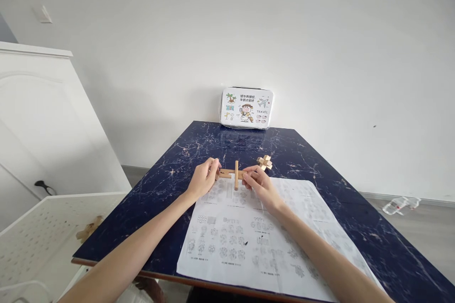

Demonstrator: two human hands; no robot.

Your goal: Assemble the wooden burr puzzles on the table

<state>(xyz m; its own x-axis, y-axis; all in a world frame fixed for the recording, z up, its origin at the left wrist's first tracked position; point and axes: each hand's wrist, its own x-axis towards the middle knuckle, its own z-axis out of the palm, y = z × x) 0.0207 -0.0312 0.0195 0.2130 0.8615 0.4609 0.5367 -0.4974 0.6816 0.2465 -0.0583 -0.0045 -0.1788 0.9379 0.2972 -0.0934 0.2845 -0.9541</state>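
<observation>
Between my two hands are pale wooden puzzle sticks, held over the top edge of a printed instruction sheet [234,227]. One notched stick [225,173] lies crosswise, with dark marks on its face. My left hand [204,178] is closed on its left end. A second wooden stick [236,175] crosses it at about a right angle, pointing away from me; how the two fit together cannot be made out. My right hand [262,186] pinches the right end of the crosswise piece. Just beyond my right hand sits an assembled wooden burr puzzle [265,162].
The dark blue marbled table [167,161] carries a white cartoon-printed case [246,108] at its back, against the wall. At the left stand a white cabinet [50,118] and a white basket [35,227] with wooden pieces [88,228]. A clear plastic item [401,205] lies at the right.
</observation>
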